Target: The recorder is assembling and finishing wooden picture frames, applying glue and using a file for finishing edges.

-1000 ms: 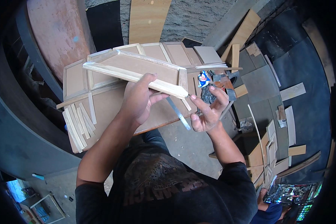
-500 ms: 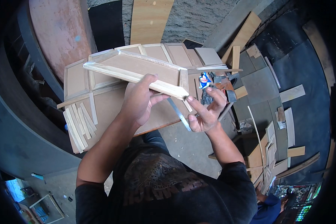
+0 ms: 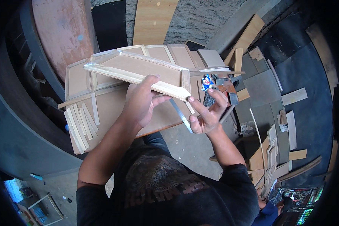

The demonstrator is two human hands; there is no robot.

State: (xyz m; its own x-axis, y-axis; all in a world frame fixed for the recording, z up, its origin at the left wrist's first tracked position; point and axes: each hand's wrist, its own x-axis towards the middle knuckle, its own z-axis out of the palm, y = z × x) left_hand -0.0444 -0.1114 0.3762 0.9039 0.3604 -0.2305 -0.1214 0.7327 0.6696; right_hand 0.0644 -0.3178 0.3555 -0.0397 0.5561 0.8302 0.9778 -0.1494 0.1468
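My left hand (image 3: 141,100) grips the near edge of a wooden panel with a pale strip frame (image 3: 139,67), holding it tilted above the work board (image 3: 113,111). My right hand (image 3: 207,111) is beside it with fingers spread, its index fingertip touching the panel's right corner. A thin grey metal strip (image 3: 180,115) runs from under that corner to my right thumb; whether the thumb holds it is unclear. More framed panels (image 3: 177,54) lie flat on the board behind.
Several loose wood strips (image 3: 79,126) lie on the board's left end. A blue and white packet (image 3: 206,82) sits by my right hand. Planks (image 3: 154,20) lean on the stone wall. Offcuts (image 3: 293,96) litter the floor at right. Another person (image 3: 269,214) is at lower right.
My right hand has shifted slightly left, and its index finger has come onto the panel's corner. The left hand and panel have barely moved.
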